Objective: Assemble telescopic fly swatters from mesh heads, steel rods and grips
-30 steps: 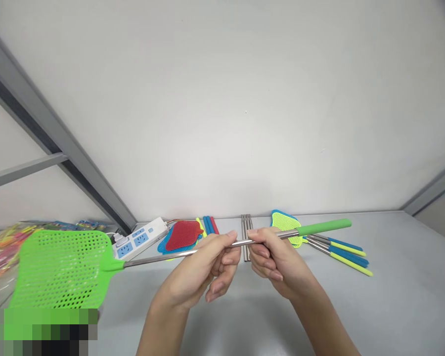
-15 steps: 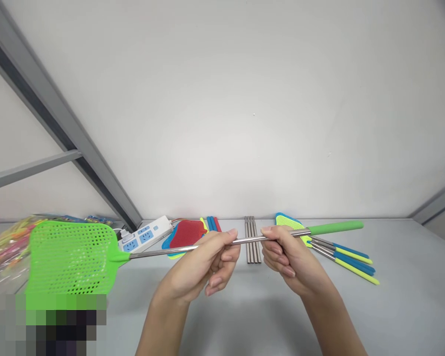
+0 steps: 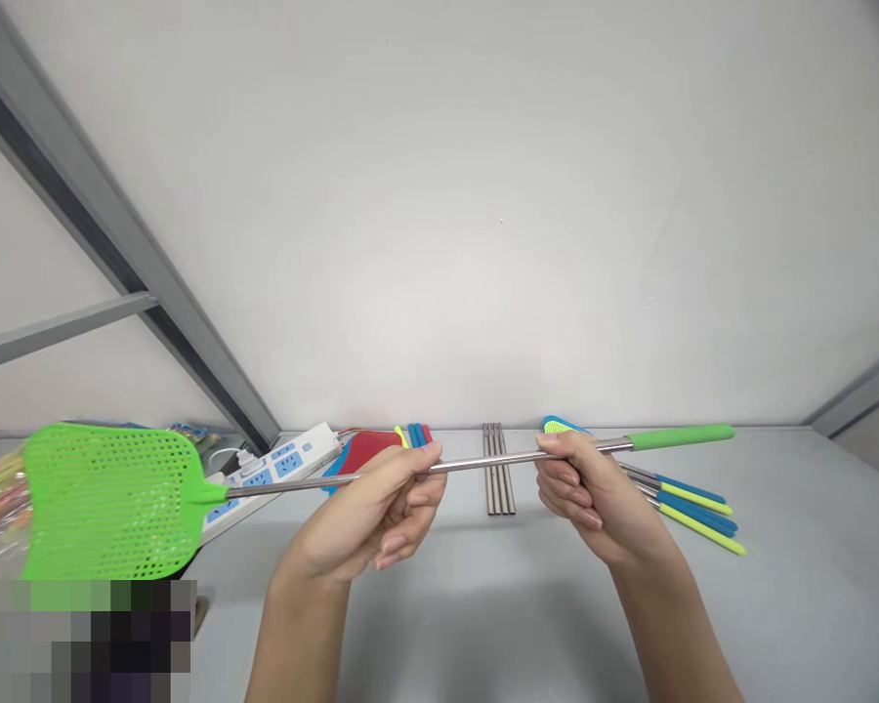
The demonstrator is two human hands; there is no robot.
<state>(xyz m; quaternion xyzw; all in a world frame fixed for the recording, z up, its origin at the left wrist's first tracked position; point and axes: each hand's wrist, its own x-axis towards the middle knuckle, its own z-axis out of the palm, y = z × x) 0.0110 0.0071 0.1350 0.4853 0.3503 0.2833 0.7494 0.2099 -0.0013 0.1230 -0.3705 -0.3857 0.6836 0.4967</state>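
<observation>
A fly swatter [image 3: 487, 461] with a bright green perforated head, a thin metal telescopic rod and a green grip is held nearly level above the table. My left hand [image 3: 377, 513] pinches the rod between thumb and fingers, left of the middle. Farther right, my right hand [image 3: 582, 488] pinches it near the thicker section by the green grip. The swatter's head is at the far left, its grip end slightly higher at the right. Behind the hands, several bare metal rods [image 3: 499, 478] lie side by side on the table.
Red and blue swatter heads [image 3: 370, 451] lie behind my left hand, beside several coloured grips [image 3: 417, 435]. Swatters with blue and yellow grips [image 3: 699, 517] lie at the right. A white power strip [image 3: 285, 467] and plastic-wrapped items [image 3: 0, 498] are at the left. A wall rises behind the table [image 3: 813, 547].
My hands have moved apart, and the swatter's rod is drawn out longer. Its green head has shifted left and its grip right.
</observation>
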